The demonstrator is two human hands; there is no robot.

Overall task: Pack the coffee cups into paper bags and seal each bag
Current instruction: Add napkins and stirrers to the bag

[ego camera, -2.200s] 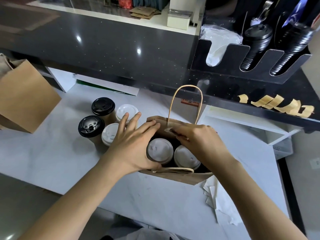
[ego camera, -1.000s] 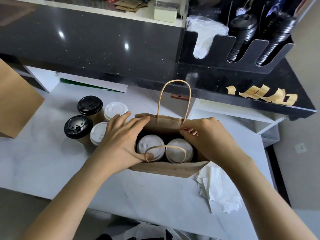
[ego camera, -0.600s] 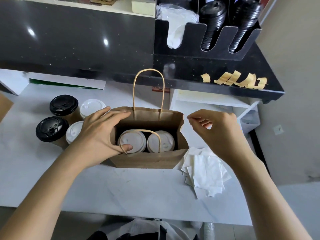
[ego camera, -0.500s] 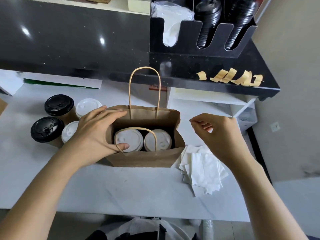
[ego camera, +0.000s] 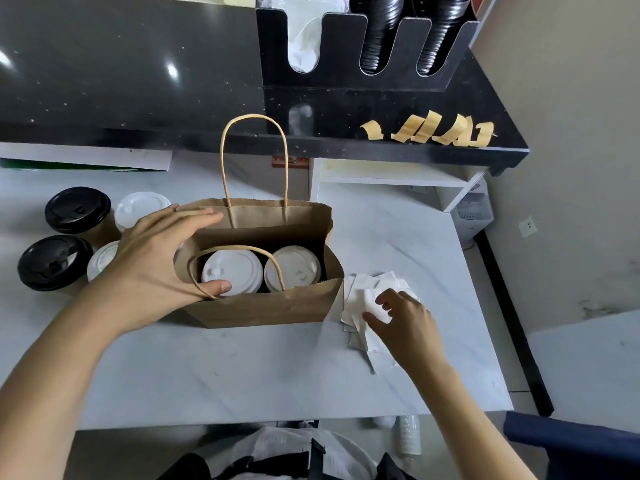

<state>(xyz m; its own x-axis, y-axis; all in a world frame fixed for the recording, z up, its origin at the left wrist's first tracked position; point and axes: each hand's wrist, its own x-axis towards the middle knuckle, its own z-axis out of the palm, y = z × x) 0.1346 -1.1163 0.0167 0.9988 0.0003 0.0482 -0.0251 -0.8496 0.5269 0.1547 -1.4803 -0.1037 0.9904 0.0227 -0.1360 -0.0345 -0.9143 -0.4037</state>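
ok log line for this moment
left hand: holds bag open | right hand: on napkins | two cups in bag | unsealed

cups (ego camera: 239, 271) in bag (ego camera: 270, 306): bodies hidden | lid holder (ego camera: 367, 74): top cropped
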